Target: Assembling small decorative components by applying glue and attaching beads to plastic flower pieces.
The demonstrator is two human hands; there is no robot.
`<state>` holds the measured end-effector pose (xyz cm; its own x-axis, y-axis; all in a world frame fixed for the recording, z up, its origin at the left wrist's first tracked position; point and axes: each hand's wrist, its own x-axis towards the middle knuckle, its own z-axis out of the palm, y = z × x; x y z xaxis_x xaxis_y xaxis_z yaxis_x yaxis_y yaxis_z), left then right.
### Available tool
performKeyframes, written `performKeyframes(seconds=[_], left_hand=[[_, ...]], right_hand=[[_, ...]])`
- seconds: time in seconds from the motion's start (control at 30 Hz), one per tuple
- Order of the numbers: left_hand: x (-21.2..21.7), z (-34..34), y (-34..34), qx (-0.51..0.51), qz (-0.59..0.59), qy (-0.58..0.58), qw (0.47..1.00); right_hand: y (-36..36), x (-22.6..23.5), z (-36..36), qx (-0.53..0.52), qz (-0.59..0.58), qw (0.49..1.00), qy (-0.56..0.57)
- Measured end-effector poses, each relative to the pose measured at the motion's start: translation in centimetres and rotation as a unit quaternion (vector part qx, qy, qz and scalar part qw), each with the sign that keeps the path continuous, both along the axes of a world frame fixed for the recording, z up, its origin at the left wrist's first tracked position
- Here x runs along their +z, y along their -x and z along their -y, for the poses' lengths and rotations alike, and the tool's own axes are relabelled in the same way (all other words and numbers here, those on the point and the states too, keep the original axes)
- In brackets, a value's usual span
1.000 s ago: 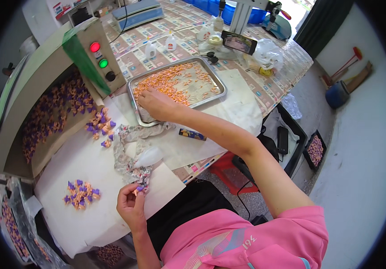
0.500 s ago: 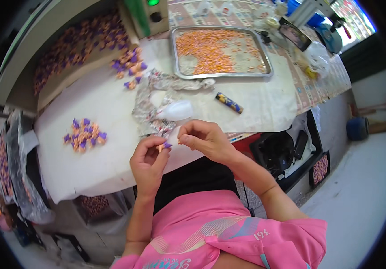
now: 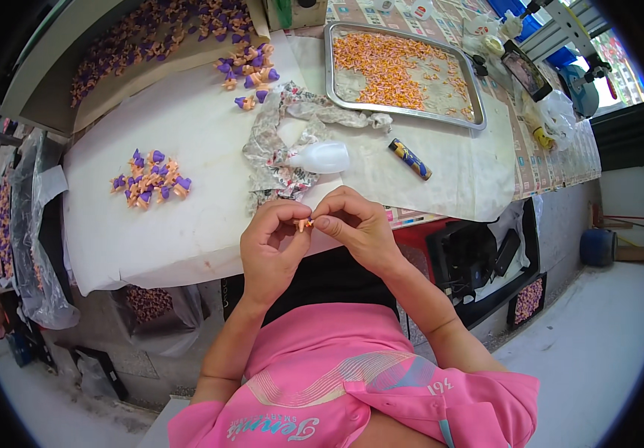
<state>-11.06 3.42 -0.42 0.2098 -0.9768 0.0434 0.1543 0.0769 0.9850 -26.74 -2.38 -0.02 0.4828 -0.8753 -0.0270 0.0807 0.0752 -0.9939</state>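
Observation:
In front of my body, over the table's near edge, both hands meet at the fingertips. My left hand (image 3: 270, 250) pinches a small peach and purple plastic figure (image 3: 303, 224) between thumb and fingers. Against that figure my right hand (image 3: 359, 231) presses a pinched thumb and forefinger, with a tiny orange piece mostly hidden between them. Just beyond the hands lie a white plastic bottle (image 3: 326, 157) on its side and a crumpled floral cloth (image 3: 266, 142). Left of them, a small pile of similar figures (image 3: 150, 179) rests on the white table cover (image 3: 202, 224).
A metal tray (image 3: 331, 67) of small orange pieces (image 3: 382, 71) stands at the back. Near it are a dark blue and yellow tube (image 3: 410, 159) and a phone on a stand (image 3: 527, 71). More figures (image 3: 158, 37) fill a curved-walled box at the far left. An open black drawer (image 3: 479, 254) sits below right.
My right hand has come in to my left, and its fingertips now touch the figure. The whole view has shifted slightly, with the table things appearing higher and farther right.

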Motion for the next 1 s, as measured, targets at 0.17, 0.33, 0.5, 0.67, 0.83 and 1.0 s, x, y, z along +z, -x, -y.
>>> performKeyframes(seconds=[0.17, 0.33, 0.5, 0.67, 0.83, 1.0], left_hand=[[-0.1, 0.0, -0.2, 0.009, 0.005, 0.004, 1.000], [0.1, 0.0, -0.1, 0.016, 0.023, 0.004, 1.000], [0.3, 0.1, 0.2, 0.028, 0.062, 0.043, 0.997], [0.3, 0.0, 0.4, 0.028, 0.062, 0.059, 0.996], [0.0, -0.1, 0.3, 0.022, 0.068, 0.059, 0.996], [0.0, -0.1, 0.3, 0.005, 0.011, 0.047, 0.999]], right_hand=[[-0.2, -0.2, 0.0, 0.013, -0.022, 1.000, 0.006], [-0.3, -0.3, -0.2, -0.002, -0.038, 0.999, 0.033], [-0.3, -0.7, -0.6, -0.024, -0.060, 0.995, 0.081], [-0.5, -0.3, -1.2, -0.060, -0.084, 0.987, 0.127], [-0.4, -0.1, -1.5, -0.062, -0.100, 0.981, 0.157], [-0.3, -0.2, -1.6, -0.062, -0.099, 0.981, 0.155]])
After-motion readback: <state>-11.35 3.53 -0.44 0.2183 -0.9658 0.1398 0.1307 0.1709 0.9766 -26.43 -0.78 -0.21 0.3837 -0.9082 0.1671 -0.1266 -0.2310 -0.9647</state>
